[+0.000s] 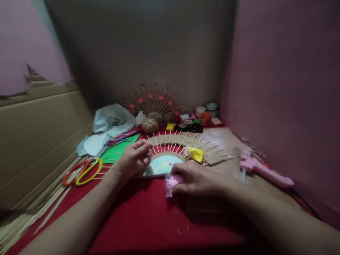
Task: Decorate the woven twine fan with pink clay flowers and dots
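Note:
My right hand [196, 177] is closed around a clear packet of pink clay [174, 182], just in front of the fan's base. My left hand [136, 156] is held over the left side of the woven fan [170, 139], its thumb and fingers curled together; whatever they pinch, if anything, is too small to make out. Thin sticks radiate from the fan's pale blue half-round base [160, 165], which carries a small pink dot [170, 163]. A packet of yellow clay [196, 154] lies on the fan's right side.
Scissors [89, 173] with red and yellow handles and bundled sticks [32, 216] lie left. A pink glue gun [261, 168] rests on the right-hand board. Behind are a twine ball [150, 125], a flowered fan [155, 101], a paper cup [200, 112] and a plastic bag [113, 117].

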`<state>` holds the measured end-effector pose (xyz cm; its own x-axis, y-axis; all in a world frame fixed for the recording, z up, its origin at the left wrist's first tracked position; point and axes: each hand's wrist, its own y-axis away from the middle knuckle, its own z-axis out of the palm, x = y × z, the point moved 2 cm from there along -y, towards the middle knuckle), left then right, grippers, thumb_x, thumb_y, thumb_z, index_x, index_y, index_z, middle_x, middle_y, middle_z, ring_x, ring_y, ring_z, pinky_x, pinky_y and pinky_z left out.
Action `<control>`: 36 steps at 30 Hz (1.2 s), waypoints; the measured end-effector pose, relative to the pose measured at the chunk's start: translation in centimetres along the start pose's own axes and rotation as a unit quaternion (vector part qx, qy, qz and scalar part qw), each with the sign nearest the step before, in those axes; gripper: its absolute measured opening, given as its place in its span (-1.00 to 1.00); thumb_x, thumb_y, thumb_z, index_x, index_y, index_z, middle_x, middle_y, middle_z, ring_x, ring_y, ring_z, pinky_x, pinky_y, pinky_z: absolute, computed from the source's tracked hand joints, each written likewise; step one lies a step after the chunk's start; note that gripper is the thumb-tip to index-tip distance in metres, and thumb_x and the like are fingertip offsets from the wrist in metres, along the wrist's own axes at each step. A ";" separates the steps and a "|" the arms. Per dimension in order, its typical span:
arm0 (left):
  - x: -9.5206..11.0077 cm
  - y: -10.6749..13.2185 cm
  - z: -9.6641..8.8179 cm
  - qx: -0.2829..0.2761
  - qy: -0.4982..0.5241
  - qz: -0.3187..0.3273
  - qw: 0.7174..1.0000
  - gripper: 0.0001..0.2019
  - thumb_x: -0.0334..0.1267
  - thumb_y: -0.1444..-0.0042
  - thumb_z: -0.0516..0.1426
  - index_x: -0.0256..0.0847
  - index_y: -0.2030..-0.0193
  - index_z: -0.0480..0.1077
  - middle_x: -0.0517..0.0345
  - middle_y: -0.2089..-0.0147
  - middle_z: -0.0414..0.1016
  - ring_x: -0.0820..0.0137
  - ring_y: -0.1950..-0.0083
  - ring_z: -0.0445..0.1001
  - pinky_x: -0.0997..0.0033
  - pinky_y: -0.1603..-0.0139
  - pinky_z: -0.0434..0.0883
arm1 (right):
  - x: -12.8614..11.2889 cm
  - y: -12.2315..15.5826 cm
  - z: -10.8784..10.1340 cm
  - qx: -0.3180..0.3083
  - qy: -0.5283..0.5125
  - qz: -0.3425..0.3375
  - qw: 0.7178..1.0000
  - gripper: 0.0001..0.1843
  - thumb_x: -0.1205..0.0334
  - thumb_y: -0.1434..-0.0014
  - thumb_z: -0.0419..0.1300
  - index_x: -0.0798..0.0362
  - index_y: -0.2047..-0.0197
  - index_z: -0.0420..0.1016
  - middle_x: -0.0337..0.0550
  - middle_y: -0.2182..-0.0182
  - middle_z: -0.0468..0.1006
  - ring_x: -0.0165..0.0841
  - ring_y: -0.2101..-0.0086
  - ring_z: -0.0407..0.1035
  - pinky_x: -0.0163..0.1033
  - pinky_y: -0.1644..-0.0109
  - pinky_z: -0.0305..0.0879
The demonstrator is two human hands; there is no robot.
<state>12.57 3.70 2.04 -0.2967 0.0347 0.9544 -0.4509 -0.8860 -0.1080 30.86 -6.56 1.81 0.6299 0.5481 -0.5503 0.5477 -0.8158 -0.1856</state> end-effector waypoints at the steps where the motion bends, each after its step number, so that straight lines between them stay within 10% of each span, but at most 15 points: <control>1: 0.0 0.0 0.0 0.000 0.000 0.001 1.000 -0.82 -0.32 0.12 0.29 -0.32 0.40 0.38 0.24 0.62 0.33 0.62 0.66 0.25 0.71 0.69 0.17 | 0.0 0.0 0.0 0.001 -0.001 0.001 1.000 -0.80 0.25 -0.04 0.19 0.09 0.23 0.37 -0.18 0.40 0.44 -0.42 0.41 0.25 -0.32 0.36 0.15; 14: 0.5 -0.2 -0.6 -0.052 -0.075 0.023 0.996 -0.81 -0.39 0.12 0.28 -0.34 0.33 0.40 0.10 0.45 0.49 0.47 0.52 0.46 0.54 0.56 0.40 | 0.3 -0.1 -0.3 0.010 -0.046 -0.014 0.999 -0.83 0.23 -0.03 0.20 0.11 0.30 0.37 -0.25 0.46 0.35 -0.45 0.46 0.19 -0.32 0.41 0.10; 26: -0.5 -0.1 -0.3 -0.086 -0.086 -0.007 0.993 -0.81 -0.33 0.07 0.26 -0.31 0.29 0.40 0.13 0.42 0.49 0.47 0.49 0.47 0.53 0.54 0.40 | 1.0 -0.2 -1.9 0.266 -0.198 0.051 0.942 -0.78 0.19 0.03 0.28 0.12 0.37 0.38 -0.23 0.47 0.39 -0.45 0.46 0.24 -0.32 0.43 0.18; 36: -0.5 0.2 -0.5 -0.034 -0.208 0.004 0.978 -0.85 -0.28 0.03 0.24 -0.28 0.37 0.38 0.26 0.54 0.39 0.62 0.59 0.30 0.66 0.62 0.20 | 2.2 -0.7 -1.7 0.288 -0.246 0.062 0.923 -0.75 0.18 0.06 0.31 0.12 0.36 0.39 -0.22 0.46 0.43 -0.43 0.44 0.29 -0.30 0.39 0.24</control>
<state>12.24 3.76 1.45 0.0607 -0.1747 0.9828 -0.5089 -0.8524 -0.1201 32.84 -4.48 2.10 0.2636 0.4094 -0.8735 0.0155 -0.9072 -0.4205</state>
